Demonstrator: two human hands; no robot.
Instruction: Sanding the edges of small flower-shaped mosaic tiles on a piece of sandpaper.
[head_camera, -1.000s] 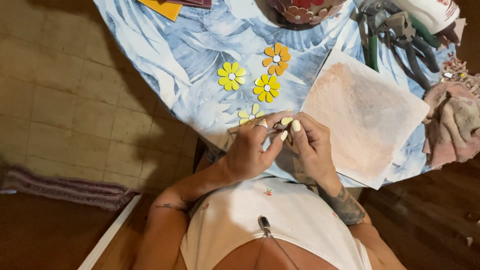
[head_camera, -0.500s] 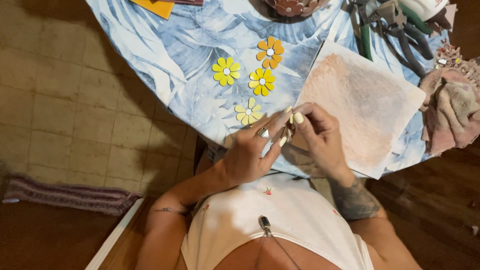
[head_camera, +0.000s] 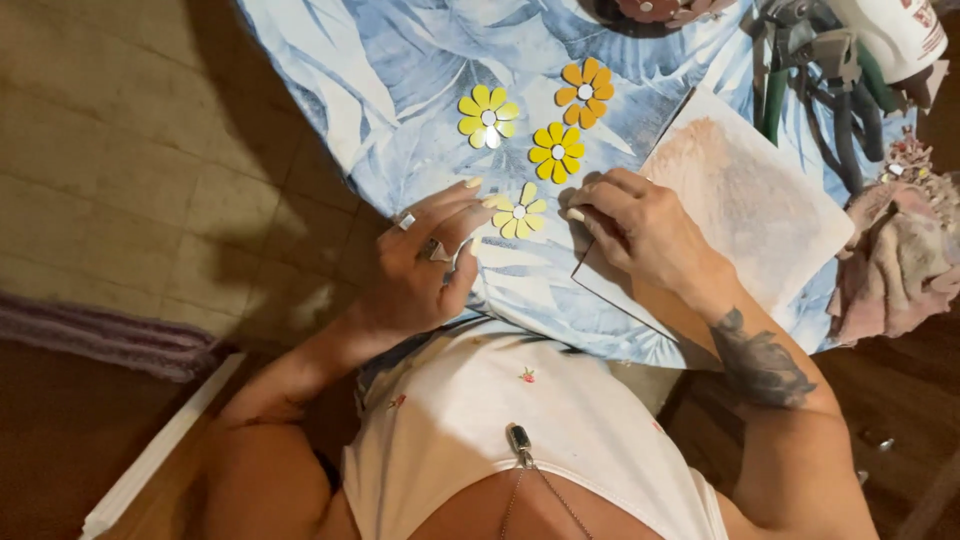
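Several small flower pieces lie on a blue leaf-print tablecloth (head_camera: 400, 60): a pale yellow flower (head_camera: 519, 211) nearest me, a yellow flower (head_camera: 557, 152), another yellow flower (head_camera: 488, 116) and an orange flower (head_camera: 586, 91). My left hand (head_camera: 425, 265), wearing rings, rests on the cloth with its fingertips touching the left petals of the pale yellow flower. My right hand (head_camera: 635, 228) is just right of that flower, fingers curled, pinching something small by its edge; what it pinches is hidden.
A pinkish square board (head_camera: 760, 200) lies right of my right hand. Green-handled pliers (head_camera: 810, 90) and a white bottle (head_camera: 900, 30) sit at the top right, a crumpled cloth (head_camera: 900, 260) at the right edge. Tiled floor (head_camera: 130, 170) lies to the left.
My hands were joined close to my body, working a small piece. Now they are apart on the cloth, on either side of the pale yellow flower.
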